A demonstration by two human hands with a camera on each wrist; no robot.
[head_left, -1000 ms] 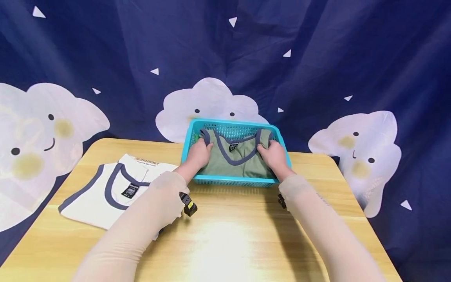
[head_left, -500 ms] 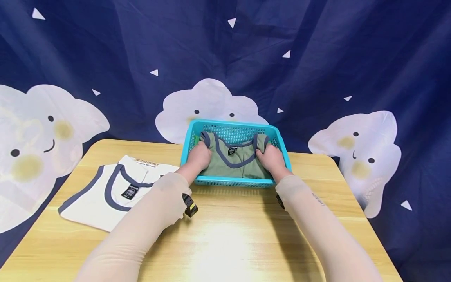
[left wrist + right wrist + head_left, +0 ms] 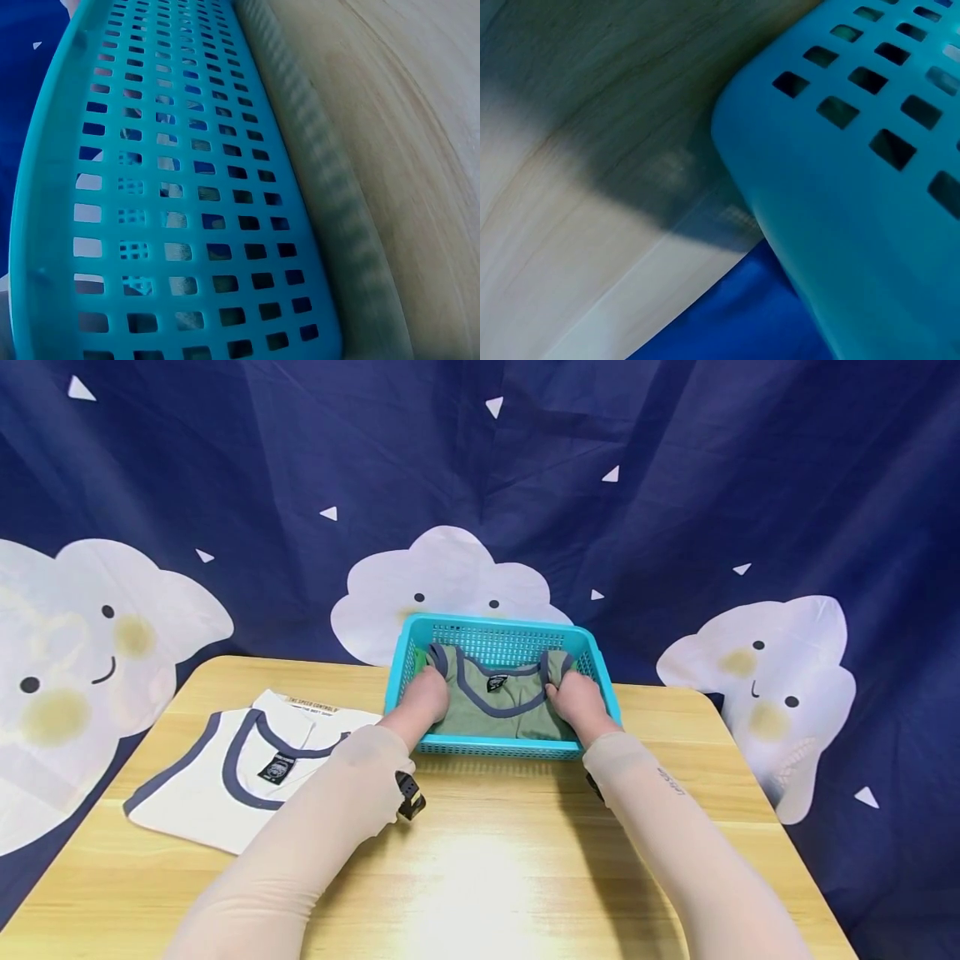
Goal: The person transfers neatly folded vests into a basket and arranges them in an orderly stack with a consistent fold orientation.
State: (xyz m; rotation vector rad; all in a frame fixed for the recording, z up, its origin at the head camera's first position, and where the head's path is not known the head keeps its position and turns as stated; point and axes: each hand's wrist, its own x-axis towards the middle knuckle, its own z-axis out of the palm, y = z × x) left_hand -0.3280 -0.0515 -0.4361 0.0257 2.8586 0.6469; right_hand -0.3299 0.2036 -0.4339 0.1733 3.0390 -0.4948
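Observation:
A green tank top (image 3: 498, 703) with navy trim and a black neck label lies folded inside a turquoise plastic basket (image 3: 495, 747). At its left shoulder, my left hand (image 3: 426, 697) reaches over the front rim and grips the cloth, its fingertips hidden. My right hand (image 3: 582, 700) holds the right shoulder, thumb against the trim. Perforated basket wall (image 3: 180, 195) fills much of the left wrist view. The right wrist view has a rounded basket corner (image 3: 810, 157); neither wrist view shows the fingers on the shirt.
On the left of the wooden table (image 3: 487, 860) lies a folded white tank top (image 3: 195, 785) with navy trim, partly behind my left forearm. Behind the basket hangs a dark blue curtain (image 3: 480, 468) with cloud prints. Something green (image 3: 420, 660) shows inside the basket's left end.
Both hands have lowered the green tank top deeper into the basket, and its shoulders have drawn slightly inward. The basket and white tank top have stayed in place.

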